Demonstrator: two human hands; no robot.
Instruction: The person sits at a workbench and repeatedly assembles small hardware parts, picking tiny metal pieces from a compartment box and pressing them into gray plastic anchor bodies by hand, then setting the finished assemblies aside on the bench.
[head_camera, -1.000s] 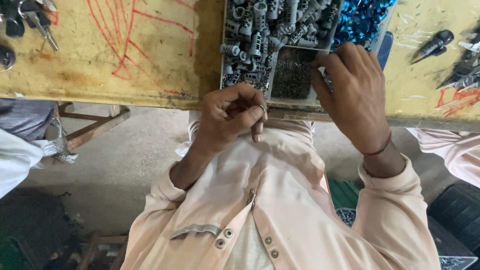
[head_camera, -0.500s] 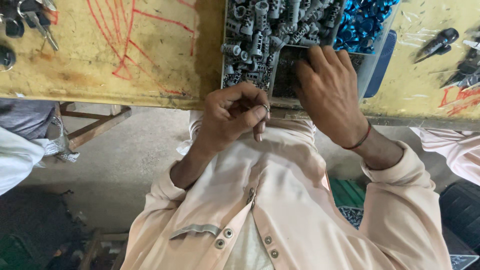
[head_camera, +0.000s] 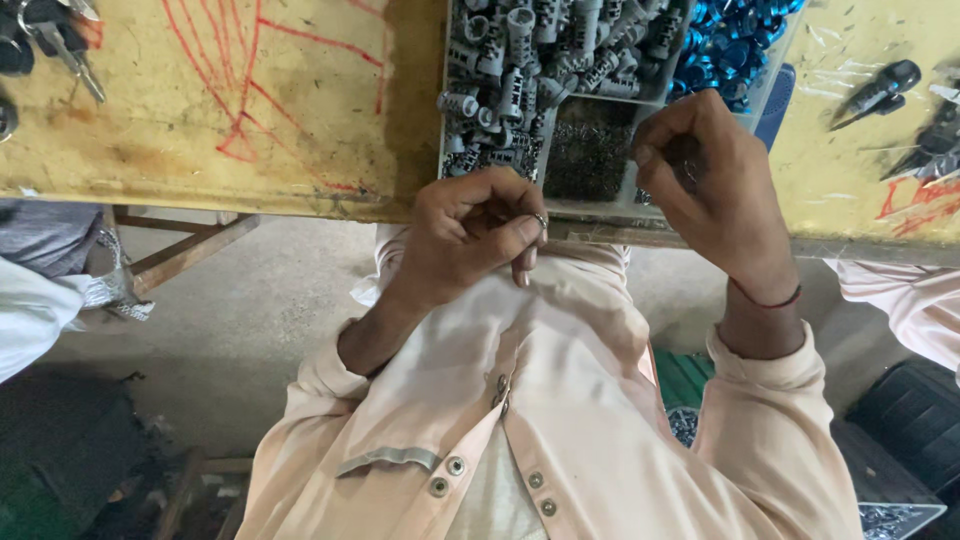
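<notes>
My left hand hovers at the table's front edge, thumb and forefinger pinched on a small metal ring-like part. My right hand, with a red thread at the wrist, is curled above the sectioned tray. Its fingertips are bunched together over the compartment of tiny dark parts. Whatever sits between those fingertips is hidden. The tray also holds grey cylindrical parts and shiny blue parts.
The tray rests on a worn yellow table with red scribbles. Keys lie at its far left and dark tools at the right. Another person's pale sleeve is at the right, and pale cloth at the left.
My right hand has drawn back from the tray, going from spread fingers in the dark compartment to a bunched pinch. My left hand has kept its place and its grip.
</notes>
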